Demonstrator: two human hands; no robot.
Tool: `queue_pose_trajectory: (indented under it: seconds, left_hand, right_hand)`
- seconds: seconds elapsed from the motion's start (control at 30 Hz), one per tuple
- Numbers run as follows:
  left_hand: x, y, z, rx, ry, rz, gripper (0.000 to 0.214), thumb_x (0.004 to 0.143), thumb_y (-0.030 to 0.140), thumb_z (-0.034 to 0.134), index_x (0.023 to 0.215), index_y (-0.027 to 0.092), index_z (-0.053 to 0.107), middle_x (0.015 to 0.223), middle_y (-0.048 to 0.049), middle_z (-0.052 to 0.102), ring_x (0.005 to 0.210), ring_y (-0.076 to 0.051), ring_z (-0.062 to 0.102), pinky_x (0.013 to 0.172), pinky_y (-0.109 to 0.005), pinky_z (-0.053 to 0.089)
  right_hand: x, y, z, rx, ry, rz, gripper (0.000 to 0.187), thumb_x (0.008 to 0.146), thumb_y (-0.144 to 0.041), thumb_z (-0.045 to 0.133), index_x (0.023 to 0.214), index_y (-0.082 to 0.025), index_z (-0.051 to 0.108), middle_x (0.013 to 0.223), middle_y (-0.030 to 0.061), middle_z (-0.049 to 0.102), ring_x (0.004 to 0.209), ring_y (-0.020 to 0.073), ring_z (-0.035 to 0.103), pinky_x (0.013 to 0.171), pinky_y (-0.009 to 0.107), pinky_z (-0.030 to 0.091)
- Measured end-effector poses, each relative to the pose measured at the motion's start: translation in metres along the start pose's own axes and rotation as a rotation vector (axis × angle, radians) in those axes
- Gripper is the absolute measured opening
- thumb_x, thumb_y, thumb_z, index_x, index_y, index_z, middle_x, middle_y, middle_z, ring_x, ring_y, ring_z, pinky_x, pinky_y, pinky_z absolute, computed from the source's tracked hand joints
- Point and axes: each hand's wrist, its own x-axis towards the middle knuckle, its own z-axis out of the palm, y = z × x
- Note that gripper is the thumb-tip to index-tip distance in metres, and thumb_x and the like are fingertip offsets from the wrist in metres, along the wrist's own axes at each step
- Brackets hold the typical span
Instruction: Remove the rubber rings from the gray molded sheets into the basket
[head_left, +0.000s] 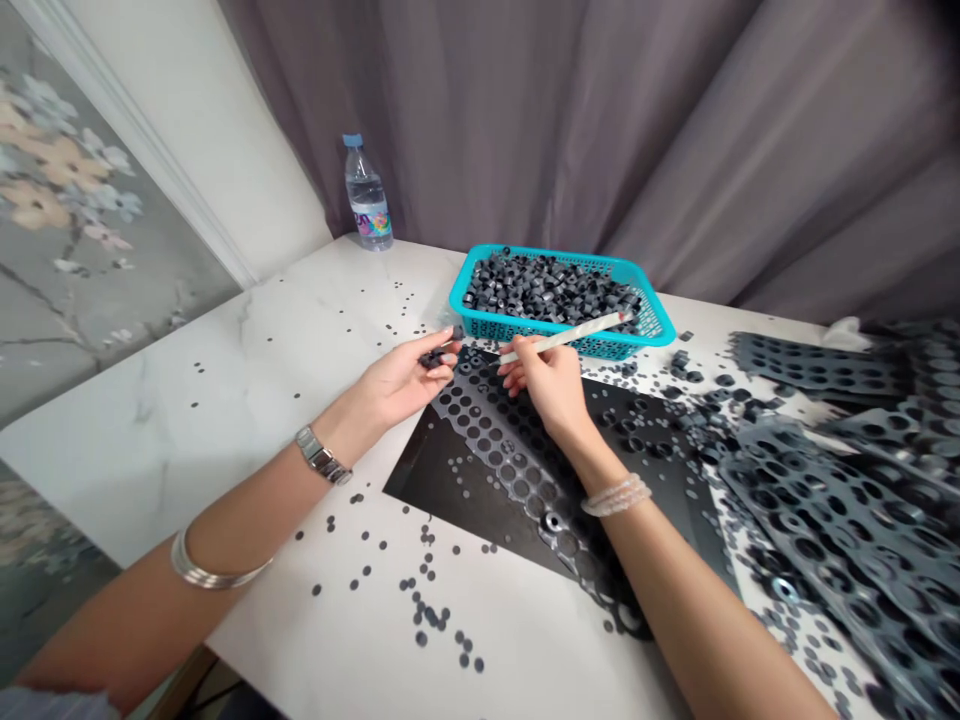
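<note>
My left hand (397, 382) is closed around a few small black ring-like pieces (432, 357), held just above the near left corner of the basket area. My right hand (553, 388) grips a thin white stick (577, 332) with a reddish far end; its lower tip points down toward the left, close to my left fingers. Beneath both hands lies a dark sheet punched with rows of round holes (480, 432), on a flat black board (427, 475). One loose ring with a pale centre (553, 521) sits on the sheet.
Behind my hands stands a turquoise basket (664, 318) heaped with black pieces. Punched sheets (814, 520) pile up at the right, with loose rings around them. Small black discs (431, 612) dot the white table (247, 400). A water bottle (367, 200) stands by the curtain (480, 130).
</note>
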Motion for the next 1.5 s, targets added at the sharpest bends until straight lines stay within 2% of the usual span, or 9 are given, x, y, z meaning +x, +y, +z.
queue_pose_trajectory:
  seconds: [0.13,0.3,0.63,0.93,1.1,1.17,1.23,1.37,1.5]
  left_hand:
    - [-0.004,-0.006,0.005,-0.160,-0.045,-0.073,0.010,0.087,0.004,0.053,0.082,0.007,0.060,0.086,-0.0103,0.059,0.067,-0.006,0.053,0.048,-0.011,0.039]
    - [-0.008,-0.009,0.009,-0.181,-0.076,-0.071,0.012,0.088,0.004,0.053,0.092,0.007,0.064,0.087,-0.0091,0.062,0.070,-0.006,0.056,0.053,-0.011,0.044]
    - [-0.013,-0.014,0.015,-0.176,0.041,-0.062,0.010,0.089,0.008,0.056,0.082,0.009,0.063,0.086,-0.0098,0.065,0.063,-0.004,0.056,0.055,-0.011,0.050]
    - [-0.013,-0.013,0.018,-0.242,0.067,-0.081,0.004,0.086,0.005,0.057,0.086,0.008,0.061,0.096,-0.0154,0.066,0.077,-0.010,0.065,0.064,-0.014,0.055]
    - [-0.016,-0.008,0.019,-0.268,0.058,-0.064,0.017,0.082,0.005,0.047,0.087,0.006,0.063,0.097,-0.0185,0.066,0.090,-0.018,0.067,0.065,-0.019,0.056]
    - [-0.014,-0.006,0.016,-0.293,0.045,-0.048,0.016,0.082,0.010,0.048,0.086,0.007,0.063,0.094,-0.0175,0.065,0.088,-0.018,0.066,0.063,-0.020,0.055]
    - [-0.009,-0.004,0.012,-0.287,0.026,-0.013,0.014,0.085,0.013,0.052,0.087,0.008,0.064,0.085,-0.0120,0.063,0.080,-0.014,0.063,0.060,-0.018,0.052]
    - [0.006,0.001,0.003,-0.075,-0.031,0.068,0.023,0.081,0.000,0.052,0.097,0.008,0.067,0.077,-0.0056,0.056,0.067,-0.007,0.055,0.054,-0.014,0.043]
    - [0.014,0.003,0.000,0.514,-0.020,0.186,0.025,0.077,0.003,0.053,0.093,0.010,0.071,0.065,0.0001,0.049,0.048,-0.005,0.035,0.042,-0.020,0.024]
  right_hand:
    - [0.005,0.001,-0.004,0.080,0.045,0.019,0.027,0.083,-0.037,0.053,0.074,-0.014,0.062,0.056,0.0019,0.062,0.040,0.0105,0.055,0.038,0.020,0.044]
    - [0.005,0.004,-0.005,0.070,0.024,0.018,0.027,0.083,-0.038,0.053,0.074,-0.014,0.062,0.056,0.0021,0.063,0.040,0.0101,0.055,0.038,0.020,0.044]
    - [0.003,0.004,-0.004,0.054,0.000,0.011,0.027,0.083,-0.037,0.053,0.075,-0.013,0.062,0.057,0.0035,0.065,0.040,0.0104,0.055,0.039,0.020,0.045]
    - [0.002,0.001,-0.004,0.038,-0.004,0.033,0.028,0.083,-0.039,0.053,0.074,-0.014,0.062,0.057,0.0030,0.064,0.040,0.0101,0.054,0.039,0.020,0.045]
    - [0.005,0.000,-0.005,0.025,0.001,0.017,0.028,0.083,-0.039,0.052,0.075,-0.015,0.062,0.058,0.0031,0.064,0.042,0.0111,0.056,0.040,0.021,0.046]
    - [0.007,-0.001,-0.005,0.000,-0.012,-0.003,0.027,0.084,-0.038,0.052,0.076,-0.015,0.062,0.058,0.0032,0.064,0.043,0.0117,0.057,0.040,0.021,0.046]
    - [0.009,-0.001,-0.002,-0.059,-0.036,-0.026,0.026,0.084,-0.037,0.051,0.077,-0.015,0.062,0.059,0.0030,0.064,0.043,0.0125,0.058,0.041,0.022,0.047]
    - [0.012,0.001,0.004,-0.232,-0.049,-0.076,0.024,0.087,-0.036,0.049,0.076,-0.018,0.060,0.059,0.0031,0.065,0.046,0.0148,0.061,0.047,0.024,0.049]
    - [0.013,0.006,0.005,-0.360,-0.059,-0.145,0.025,0.088,-0.035,0.047,0.074,-0.019,0.061,0.059,0.0035,0.066,0.050,0.0170,0.064,0.056,0.026,0.051]
